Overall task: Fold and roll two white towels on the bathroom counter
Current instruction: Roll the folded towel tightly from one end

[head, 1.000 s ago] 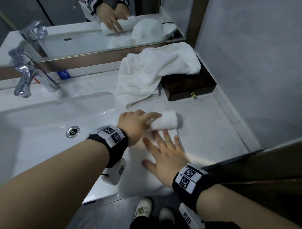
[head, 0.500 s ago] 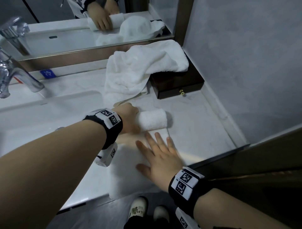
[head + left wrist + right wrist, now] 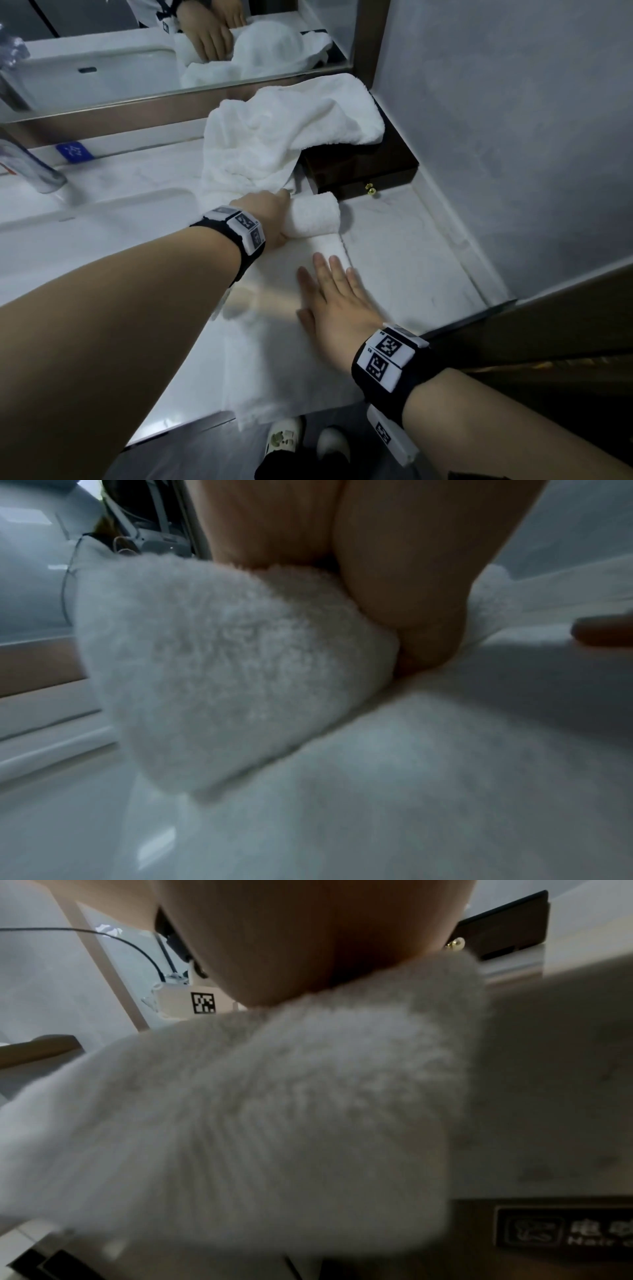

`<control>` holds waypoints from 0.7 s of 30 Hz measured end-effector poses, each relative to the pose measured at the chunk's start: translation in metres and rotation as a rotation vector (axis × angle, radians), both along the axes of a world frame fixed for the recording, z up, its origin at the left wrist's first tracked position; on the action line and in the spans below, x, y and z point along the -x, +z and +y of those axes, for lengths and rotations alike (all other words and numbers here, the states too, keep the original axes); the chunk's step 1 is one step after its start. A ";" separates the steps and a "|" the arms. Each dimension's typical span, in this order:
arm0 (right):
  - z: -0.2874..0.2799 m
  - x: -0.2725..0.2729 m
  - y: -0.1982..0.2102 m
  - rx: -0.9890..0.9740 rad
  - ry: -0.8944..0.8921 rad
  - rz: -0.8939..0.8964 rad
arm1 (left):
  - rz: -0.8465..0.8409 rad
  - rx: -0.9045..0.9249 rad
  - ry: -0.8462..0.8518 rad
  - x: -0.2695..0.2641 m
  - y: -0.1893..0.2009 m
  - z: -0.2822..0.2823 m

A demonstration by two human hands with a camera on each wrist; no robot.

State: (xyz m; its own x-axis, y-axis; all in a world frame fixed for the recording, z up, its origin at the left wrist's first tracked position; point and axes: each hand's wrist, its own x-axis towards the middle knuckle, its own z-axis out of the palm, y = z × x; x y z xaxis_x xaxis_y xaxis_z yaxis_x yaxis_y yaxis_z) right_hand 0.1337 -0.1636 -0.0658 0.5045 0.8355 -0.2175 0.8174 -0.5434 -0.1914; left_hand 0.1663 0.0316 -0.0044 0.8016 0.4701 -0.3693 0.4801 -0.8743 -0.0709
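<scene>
White marble runs under everything, the table (image 3: 404, 260) meeting a sink basin (image 3: 102, 233) at the far left with a chrome faucet (image 3: 30, 168) beside it. Next along, the left hand (image 3: 270, 219) is curled round the rolled end of the towel (image 3: 313, 214); a second ago its fingers lay spread over the top of that roll, and now they have closed in at its left end while the roll sits a little fatter and farther up the strip. The wrist view shows the thumb (image 3: 411, 588) tucked into the crease where roll meets flat cloth. To the right and nearer me, the right hand (image 3: 334, 301) lies flat with fingers straight, pressing the unrolled strip (image 3: 274, 359) onto the table just as it did before. Most of that strip is yet to be taken up, so I judge the first roll barely begun. Behind, the second towel (image 3: 281, 137) is heaped loose, half over a dark wooden box (image 3: 363, 171), untouched.
</scene>
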 end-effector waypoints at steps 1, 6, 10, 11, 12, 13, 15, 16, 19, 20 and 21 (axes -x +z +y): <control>0.000 -0.001 0.000 0.001 0.006 0.007 | -0.002 -0.019 -0.019 0.001 -0.002 0.000; -0.001 -0.002 -0.002 -0.006 0.008 0.022 | -0.121 -0.109 -0.139 0.020 -0.023 -0.002; -0.001 0.000 -0.006 -0.018 0.006 -0.003 | -0.162 -0.090 -0.163 0.030 -0.031 -0.004; -0.001 0.000 -0.007 -0.021 0.007 -0.014 | -0.171 -0.079 -0.188 0.034 -0.033 -0.003; -0.001 0.000 -0.007 -0.023 0.009 -0.023 | -0.175 -0.063 -0.208 0.037 -0.034 -0.003; -0.001 0.001 -0.008 -0.024 0.012 -0.031 | -0.179 -0.041 -0.217 0.039 -0.034 -0.003; -0.001 0.001 -0.008 -0.022 0.013 -0.045 | -0.209 0.007 -0.203 0.040 -0.033 -0.003; -0.001 0.001 -0.008 -0.018 0.014 -0.051 | -0.225 0.034 -0.186 0.039 -0.031 -0.003; -0.002 0.001 -0.009 -0.004 0.022 -0.059 | -0.214 0.161 -0.126 0.032 -0.024 0.003; -0.002 0.002 -0.008 -0.002 0.024 -0.060 | -0.197 0.215 -0.111 0.028 -0.020 0.006; -0.003 0.003 -0.008 -0.001 0.020 -0.062 | -0.177 0.264 -0.102 0.025 -0.017 0.009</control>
